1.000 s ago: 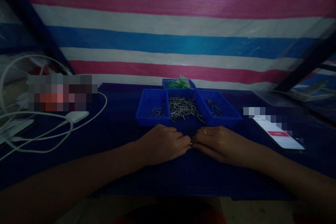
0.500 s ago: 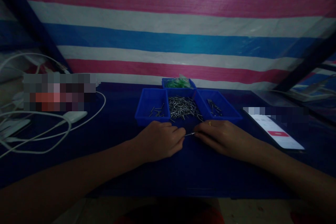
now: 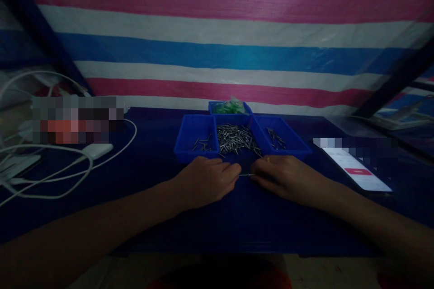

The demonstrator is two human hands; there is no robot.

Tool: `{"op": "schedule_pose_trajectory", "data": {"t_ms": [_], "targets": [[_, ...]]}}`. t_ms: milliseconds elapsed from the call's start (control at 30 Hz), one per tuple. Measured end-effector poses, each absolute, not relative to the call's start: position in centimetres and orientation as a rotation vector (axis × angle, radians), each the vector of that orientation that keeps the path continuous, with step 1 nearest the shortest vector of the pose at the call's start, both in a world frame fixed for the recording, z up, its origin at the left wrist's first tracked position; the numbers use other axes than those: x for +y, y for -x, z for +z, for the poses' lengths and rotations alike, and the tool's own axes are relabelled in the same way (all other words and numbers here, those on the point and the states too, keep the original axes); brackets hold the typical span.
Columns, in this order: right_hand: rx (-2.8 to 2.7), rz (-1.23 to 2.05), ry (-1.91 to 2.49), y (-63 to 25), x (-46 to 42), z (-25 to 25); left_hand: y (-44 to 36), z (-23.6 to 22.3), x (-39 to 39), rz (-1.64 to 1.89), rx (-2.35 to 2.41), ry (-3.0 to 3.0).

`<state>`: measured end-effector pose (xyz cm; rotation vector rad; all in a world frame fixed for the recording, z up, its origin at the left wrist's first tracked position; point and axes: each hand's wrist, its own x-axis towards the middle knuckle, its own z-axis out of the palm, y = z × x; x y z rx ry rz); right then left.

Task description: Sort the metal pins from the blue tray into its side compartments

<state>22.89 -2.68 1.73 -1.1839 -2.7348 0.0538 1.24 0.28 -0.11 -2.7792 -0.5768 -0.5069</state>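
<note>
My left hand (image 3: 210, 180) is closed, fingertips pinched on one end of a thin silvery metal pin (image 3: 245, 174). My right hand (image 3: 283, 176) pinches the pin's other end, so it spans the short gap between the hands, about level. The ends inside the fingers are hidden. Just beyond the hands, a heap of similar metal pins (image 3: 236, 137) fills the middle blue bin. A few pins lie in the left blue bin (image 3: 195, 132), and a small bunch in the right blue bin (image 3: 294, 144).
Behind the bins, another blue bin holds a green bagged bundle (image 3: 229, 107). A lit phone (image 3: 359, 169) lies right of my right hand. White cables (image 3: 68, 167) and a white adapter (image 3: 98, 150) lie on the left of the blue table (image 3: 244, 226). A striped sheet (image 3: 217, 56) hangs behind.
The pin between my hands has turned from slightly slanted to nearly level. Both hands have shifted only slightly and keep their pinch.
</note>
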Motion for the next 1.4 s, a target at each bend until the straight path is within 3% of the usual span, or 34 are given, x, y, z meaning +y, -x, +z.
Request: {"op": "schedule_pose_trajectory", "data": {"t_ms": [1400], "targets": [[-2.737, 0.022, 1.151, -23.14, -2.50, 1.79, -1.36, 0.13, 0.26, -0.433, -0.690, 2.791]]}}
